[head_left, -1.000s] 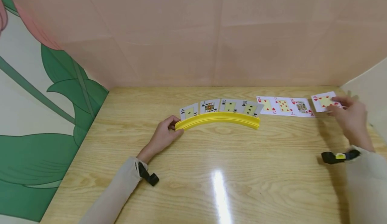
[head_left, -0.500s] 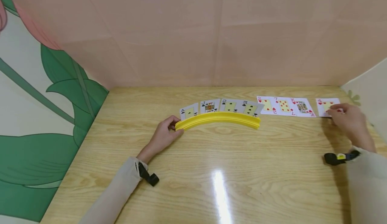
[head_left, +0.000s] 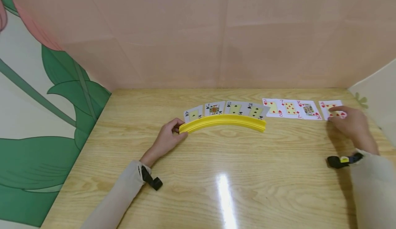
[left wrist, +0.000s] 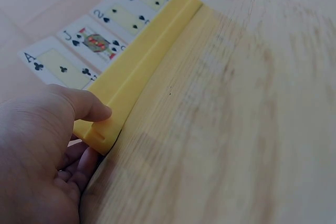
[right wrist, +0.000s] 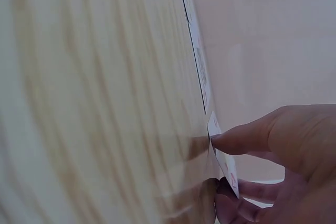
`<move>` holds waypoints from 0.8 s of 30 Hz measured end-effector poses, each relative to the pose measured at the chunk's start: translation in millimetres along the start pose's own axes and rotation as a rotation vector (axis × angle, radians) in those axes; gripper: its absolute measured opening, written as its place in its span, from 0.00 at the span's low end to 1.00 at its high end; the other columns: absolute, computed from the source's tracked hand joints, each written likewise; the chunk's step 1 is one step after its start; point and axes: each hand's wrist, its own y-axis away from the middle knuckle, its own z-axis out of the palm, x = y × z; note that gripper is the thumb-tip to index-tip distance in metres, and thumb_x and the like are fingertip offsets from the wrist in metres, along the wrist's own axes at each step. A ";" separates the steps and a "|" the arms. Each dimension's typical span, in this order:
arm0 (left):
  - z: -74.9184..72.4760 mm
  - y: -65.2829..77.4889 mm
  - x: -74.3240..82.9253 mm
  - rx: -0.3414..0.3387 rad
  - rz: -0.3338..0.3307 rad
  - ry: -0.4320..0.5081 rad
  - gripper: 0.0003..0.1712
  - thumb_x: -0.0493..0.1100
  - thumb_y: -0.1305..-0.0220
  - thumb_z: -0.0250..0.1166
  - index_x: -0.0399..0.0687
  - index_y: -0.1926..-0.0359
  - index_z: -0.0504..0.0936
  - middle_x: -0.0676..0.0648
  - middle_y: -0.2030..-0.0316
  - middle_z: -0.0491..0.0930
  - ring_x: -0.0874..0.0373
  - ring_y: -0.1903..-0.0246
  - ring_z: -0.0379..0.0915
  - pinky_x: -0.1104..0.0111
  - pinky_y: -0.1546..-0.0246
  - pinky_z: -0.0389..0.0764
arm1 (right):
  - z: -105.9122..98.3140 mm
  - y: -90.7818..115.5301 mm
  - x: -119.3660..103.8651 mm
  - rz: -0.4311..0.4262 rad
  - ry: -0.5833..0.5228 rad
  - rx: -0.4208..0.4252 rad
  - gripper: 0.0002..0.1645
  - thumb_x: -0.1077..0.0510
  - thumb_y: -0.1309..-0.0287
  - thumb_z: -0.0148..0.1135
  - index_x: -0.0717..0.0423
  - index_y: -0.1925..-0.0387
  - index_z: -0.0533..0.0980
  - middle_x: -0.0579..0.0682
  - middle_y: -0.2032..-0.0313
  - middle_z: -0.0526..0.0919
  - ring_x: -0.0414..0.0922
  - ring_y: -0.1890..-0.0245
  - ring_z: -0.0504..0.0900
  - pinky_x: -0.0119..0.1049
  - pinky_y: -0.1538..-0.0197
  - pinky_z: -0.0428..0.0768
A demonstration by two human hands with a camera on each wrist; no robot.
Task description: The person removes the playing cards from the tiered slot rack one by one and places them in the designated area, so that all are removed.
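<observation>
My left hand (head_left: 166, 137) grips the left end of a curved yellow card holder (head_left: 222, 120), thumb on its front face in the left wrist view. Standing in its slot are an ace of clubs (head_left: 193, 113), a jack (head_left: 214, 109), a two of spades (head_left: 234, 108) and a three of spades (head_left: 255, 111). At the far right my right hand (head_left: 352, 124) pinches a red-suited playing card (head_left: 325, 106) by its edges, low over the table. The right wrist view has this card (right wrist: 229, 169) tilted between thumb and fingers.
A two of hearts (head_left: 272, 107), a seven of diamonds (head_left: 290, 108) and a king (head_left: 309, 109) lie in a row between the holder and my right hand. Behind the wooden table (head_left: 198, 174) rises a pinkish wall (head_left: 198, 43); a light panel (head_left: 382, 91) borders its right side.
The card in my right hand has come down from a tilted, raised position to the table, shifted right, then slid left beside the king. My left hand and the holder stay put.
</observation>
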 end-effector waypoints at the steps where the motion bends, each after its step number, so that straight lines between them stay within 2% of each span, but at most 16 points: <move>1: 0.1 0.0 0.1 0.002 -0.001 0.000 0.14 0.39 0.38 0.69 0.45 0.52 0.79 0.48 0.56 0.80 0.57 0.61 0.75 0.65 0.57 0.78 | 0.5 -0.3 -0.5 -0.007 0.005 -0.005 0.22 0.59 0.39 0.60 0.70 0.48 0.76 0.81 0.50 0.73 0.63 0.63 0.71 0.44 0.66 0.64; 5: 0.3 -0.2 -0.2 0.004 -0.003 -0.005 0.14 0.38 0.39 0.69 0.45 0.52 0.79 0.48 0.57 0.80 0.57 0.61 0.75 0.65 0.57 0.78 | 2.3 -1.4 -0.9 -0.041 0.035 -0.004 0.21 0.59 0.39 0.58 0.70 0.48 0.76 0.82 0.55 0.74 0.68 0.61 0.73 0.52 0.63 0.62; 10: 0.0 -0.1 0.6 0.002 -0.003 0.000 0.14 0.38 0.38 0.69 0.45 0.52 0.79 0.48 0.56 0.80 0.57 0.61 0.75 0.65 0.57 0.78 | 4.6 -2.8 0.0 -0.071 0.045 -0.008 0.20 0.60 0.38 0.57 0.70 0.48 0.76 0.83 0.53 0.73 0.76 0.56 0.70 0.62 0.59 0.55; 24: -0.4 -0.1 0.8 -0.008 -0.023 0.007 0.14 0.39 0.38 0.69 0.45 0.52 0.79 0.48 0.56 0.80 0.56 0.60 0.75 0.64 0.56 0.78 | 3.7 -2.2 -5.9 -0.124 0.066 -0.021 0.18 0.63 0.39 0.58 0.71 0.50 0.76 0.83 0.55 0.75 0.77 0.57 0.70 0.64 0.59 0.56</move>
